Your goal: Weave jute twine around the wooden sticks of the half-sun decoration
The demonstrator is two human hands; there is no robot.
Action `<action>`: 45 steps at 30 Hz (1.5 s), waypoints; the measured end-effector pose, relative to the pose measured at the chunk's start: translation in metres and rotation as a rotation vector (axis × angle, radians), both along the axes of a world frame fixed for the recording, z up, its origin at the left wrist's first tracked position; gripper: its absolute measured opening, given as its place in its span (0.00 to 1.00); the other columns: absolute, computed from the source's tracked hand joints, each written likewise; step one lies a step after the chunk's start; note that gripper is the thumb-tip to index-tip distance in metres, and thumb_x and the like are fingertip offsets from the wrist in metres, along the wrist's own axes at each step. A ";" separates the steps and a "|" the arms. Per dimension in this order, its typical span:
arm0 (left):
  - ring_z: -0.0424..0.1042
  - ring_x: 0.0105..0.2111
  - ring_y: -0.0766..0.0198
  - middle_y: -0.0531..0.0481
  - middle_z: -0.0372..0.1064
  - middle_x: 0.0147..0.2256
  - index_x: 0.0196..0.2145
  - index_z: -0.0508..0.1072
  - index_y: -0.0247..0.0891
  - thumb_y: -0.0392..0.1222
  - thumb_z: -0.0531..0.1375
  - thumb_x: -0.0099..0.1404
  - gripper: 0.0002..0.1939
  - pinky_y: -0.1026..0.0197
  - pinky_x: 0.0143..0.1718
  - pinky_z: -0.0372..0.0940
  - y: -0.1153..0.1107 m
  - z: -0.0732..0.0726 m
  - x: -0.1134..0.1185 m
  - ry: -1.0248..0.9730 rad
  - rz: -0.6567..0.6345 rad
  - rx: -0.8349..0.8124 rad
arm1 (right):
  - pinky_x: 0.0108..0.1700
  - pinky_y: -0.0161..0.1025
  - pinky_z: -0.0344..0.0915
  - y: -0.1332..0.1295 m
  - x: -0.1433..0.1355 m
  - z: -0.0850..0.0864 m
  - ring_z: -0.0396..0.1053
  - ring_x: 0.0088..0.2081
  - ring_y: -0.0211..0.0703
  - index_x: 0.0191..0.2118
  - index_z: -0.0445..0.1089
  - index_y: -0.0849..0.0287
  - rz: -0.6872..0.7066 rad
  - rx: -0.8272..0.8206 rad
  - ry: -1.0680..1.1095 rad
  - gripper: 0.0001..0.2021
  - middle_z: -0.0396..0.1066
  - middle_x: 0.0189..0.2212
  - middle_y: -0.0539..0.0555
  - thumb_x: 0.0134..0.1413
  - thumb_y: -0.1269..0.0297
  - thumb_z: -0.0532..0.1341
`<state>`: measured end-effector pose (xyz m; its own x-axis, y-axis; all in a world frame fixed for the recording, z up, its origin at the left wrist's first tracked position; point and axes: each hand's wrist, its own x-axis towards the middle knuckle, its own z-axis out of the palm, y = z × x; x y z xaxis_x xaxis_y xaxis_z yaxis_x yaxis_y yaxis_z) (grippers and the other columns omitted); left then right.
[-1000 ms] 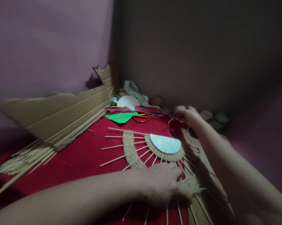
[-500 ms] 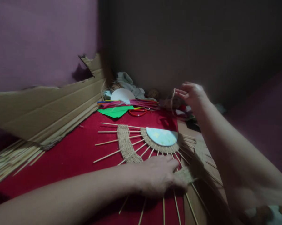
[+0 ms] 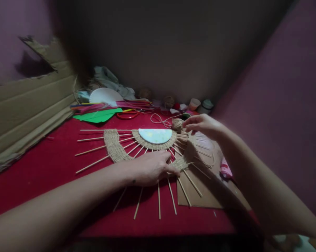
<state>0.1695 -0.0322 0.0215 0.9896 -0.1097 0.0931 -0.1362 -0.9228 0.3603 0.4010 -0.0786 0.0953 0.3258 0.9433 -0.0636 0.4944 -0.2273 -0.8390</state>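
A half-round fan of thin sticks (image 3: 159, 201) lies on the red tabletop, with a pale blue half-disc (image 3: 155, 135) at its centre. Twine is woven through the sticks in an inner band and a wider outer band (image 3: 114, 147). My left hand (image 3: 154, 166) rests over the outer band, thumb and fingers closed on its right end; the palm hides part of the weave. At the upper right, my right hand (image 3: 203, 125) hovers with fingers apart, its fingertips beside a ball of twine (image 3: 177, 124). A loose twine loop (image 3: 160, 120) lies left of the ball.
A brown cardboard sheet (image 3: 199, 192) lies under the fan's right side, with a pink bottle (image 3: 226, 168) beside it. Green paper (image 3: 98, 116), red-handled scissors (image 3: 127, 115) and coloured strips lie behind. Torn cardboard (image 3: 34, 92) stands at the left.
The view has swung right. My right hand has come down from mid-air, where a twine strand hung at its fingers, to beside the twine ball. My left hand stays on the weave.
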 end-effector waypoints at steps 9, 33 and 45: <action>0.58 0.31 0.65 0.48 0.58 0.35 0.53 0.70 0.55 0.38 0.52 0.69 0.19 0.63 0.29 0.51 0.001 0.005 -0.002 0.048 -0.009 0.048 | 0.31 0.37 0.65 -0.011 0.007 -0.030 0.69 0.30 0.42 0.46 0.71 0.63 -0.146 -0.076 -0.382 0.18 0.73 0.30 0.54 0.46 0.68 0.63; 0.59 0.32 0.64 0.49 0.58 0.34 0.53 0.71 0.54 0.42 0.51 0.70 0.17 0.63 0.34 0.53 0.016 0.005 -0.010 0.107 -0.053 -0.033 | 0.45 0.44 0.62 -0.113 -0.054 -0.065 0.65 0.41 0.45 0.31 0.69 0.59 0.326 0.132 -0.703 0.07 0.70 0.33 0.55 0.57 0.74 0.57; 0.60 0.33 0.64 0.49 0.59 0.33 0.56 0.69 0.52 0.40 0.52 0.69 0.19 0.63 0.37 0.56 0.013 0.008 -0.010 0.077 -0.034 -0.035 | 0.43 0.42 0.61 -0.125 -0.063 -0.069 0.64 0.38 0.44 0.31 0.68 0.60 0.288 0.115 -0.834 0.08 0.69 0.33 0.56 0.59 0.75 0.54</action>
<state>0.1594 -0.0191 0.0298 0.9898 -0.1409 0.0215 -0.1376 -0.9048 0.4030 0.3377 -0.2036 0.0267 -0.0276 0.9817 0.1885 0.9796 0.0640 -0.1902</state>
